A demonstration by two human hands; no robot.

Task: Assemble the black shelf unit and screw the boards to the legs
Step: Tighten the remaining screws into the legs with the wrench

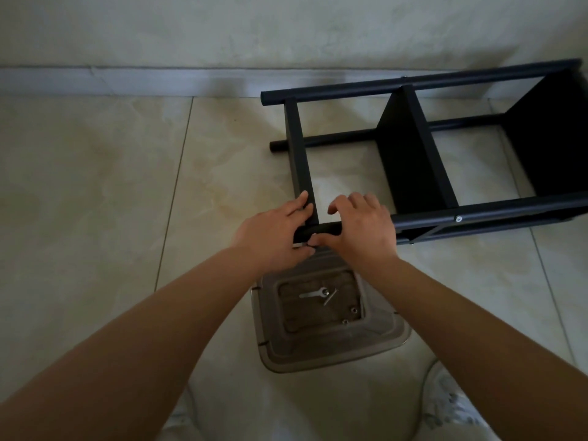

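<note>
The black shelf unit lies on its side on the tiled floor, with round legs running left to right and boards standing between them. My left hand grips the end of the near leg where the end board meets it. My right hand lies over the same leg just to the right, thumb under it and fingers curled over the top. A silver screw head shows on the near leg further right. A small bright piece sits under my left thumb; what it is I cannot tell.
A grey plastic stool stands right below my hands, and on its recessed top lie a small flat wrench, a hex key and two small fittings. A wall with a skirting board runs behind the shelf. My shoes are at the bottom edge.
</note>
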